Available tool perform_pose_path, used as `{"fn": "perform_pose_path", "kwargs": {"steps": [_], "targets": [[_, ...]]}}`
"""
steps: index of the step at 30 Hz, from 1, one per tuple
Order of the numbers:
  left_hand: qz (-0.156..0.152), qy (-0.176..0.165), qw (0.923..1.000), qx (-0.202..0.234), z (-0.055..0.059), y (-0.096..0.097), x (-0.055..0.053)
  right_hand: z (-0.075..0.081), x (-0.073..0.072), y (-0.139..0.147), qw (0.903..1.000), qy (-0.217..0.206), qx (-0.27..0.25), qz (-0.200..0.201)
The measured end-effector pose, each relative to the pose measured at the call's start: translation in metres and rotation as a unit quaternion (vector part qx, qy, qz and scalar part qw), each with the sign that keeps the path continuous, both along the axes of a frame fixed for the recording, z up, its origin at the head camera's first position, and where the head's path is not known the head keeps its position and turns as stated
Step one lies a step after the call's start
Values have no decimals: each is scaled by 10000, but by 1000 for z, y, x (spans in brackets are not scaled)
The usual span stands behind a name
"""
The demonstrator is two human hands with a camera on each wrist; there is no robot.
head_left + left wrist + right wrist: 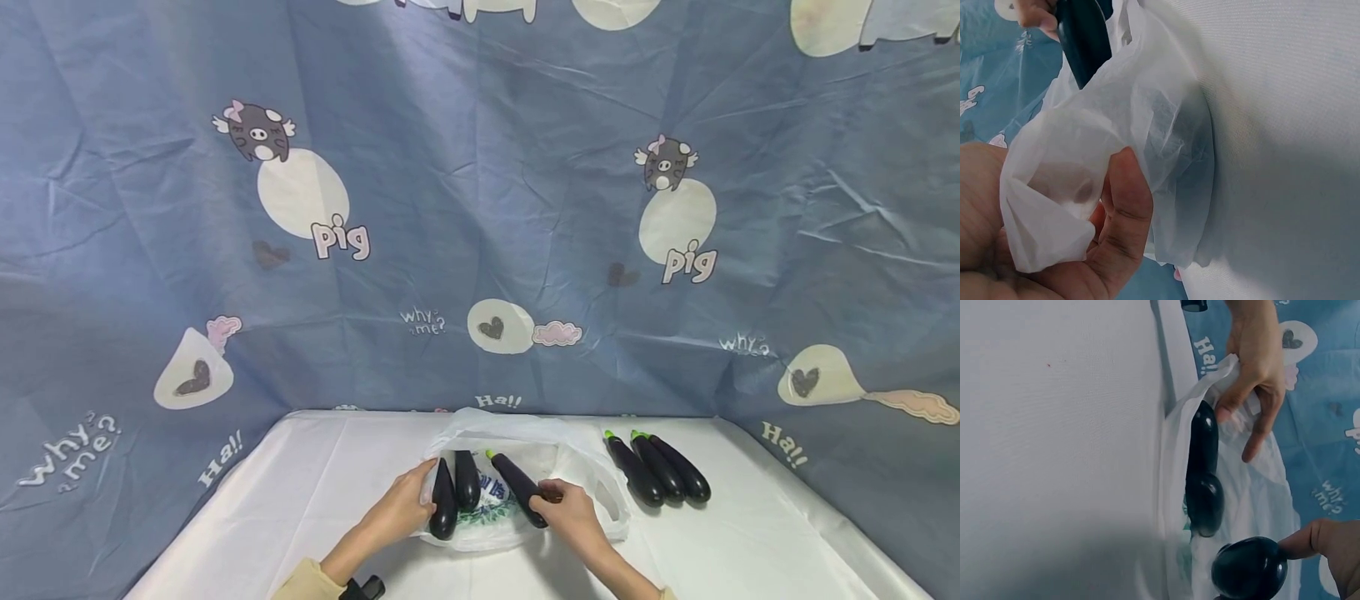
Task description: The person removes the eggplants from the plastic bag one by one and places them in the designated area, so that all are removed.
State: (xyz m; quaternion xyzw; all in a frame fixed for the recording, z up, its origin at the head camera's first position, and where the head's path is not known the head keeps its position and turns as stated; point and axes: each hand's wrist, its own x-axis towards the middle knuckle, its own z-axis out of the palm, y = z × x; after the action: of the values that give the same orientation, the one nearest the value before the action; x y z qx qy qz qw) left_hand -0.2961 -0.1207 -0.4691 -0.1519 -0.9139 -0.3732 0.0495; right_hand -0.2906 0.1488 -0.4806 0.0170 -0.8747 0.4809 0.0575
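Observation:
A thin white plastic bag (517, 425) lies with its mouth spread wide toward me. My left hand (401, 504) grips the bag's left edge; in the left wrist view the film (1054, 200) is bunched between thumb and fingers. Inside the bag at left lie two dark eggplants, one (443, 504) nearer and one (467, 482) beside it. My right hand (572, 515) holds another eggplant (513, 483) near its thick end, its green stem tip pointing into the bag's opening. From the right wrist view, that eggplant's rounded end (1250, 569) faces the camera.
Three more eggplants (660, 467) lie side by side on the white-covered table (322, 475), right of the bag. A blue cloth (480, 208) with pig prints hangs behind and around the table. Something black (367, 588) sits at the left wrist.

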Motion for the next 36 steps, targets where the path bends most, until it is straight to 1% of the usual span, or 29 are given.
{"fn": "perform_pose_path", "kwargs": {"steps": [8,15,19,27,32,36], "targets": [[-35,-9,10000,46,-1,-1,1,6,9,10,9999,-50,128,-36],[-12,-25,10000,-14,-1,-1,1,12,16,14,9998,11,-177,51],[-19,-27,10000,-25,-1,-1,0,17,19,17,9998,-64,-159,48],[-54,3,10000,-7,0,-1,0,34,20,32,9994,-238,-90,-249],[-65,10,10000,-23,1,-1,0,46,16,50,9982,-297,-57,-517],[-70,-3,10000,-7,0,-1,0,55,13,66,9972,-354,20,-651]]}}
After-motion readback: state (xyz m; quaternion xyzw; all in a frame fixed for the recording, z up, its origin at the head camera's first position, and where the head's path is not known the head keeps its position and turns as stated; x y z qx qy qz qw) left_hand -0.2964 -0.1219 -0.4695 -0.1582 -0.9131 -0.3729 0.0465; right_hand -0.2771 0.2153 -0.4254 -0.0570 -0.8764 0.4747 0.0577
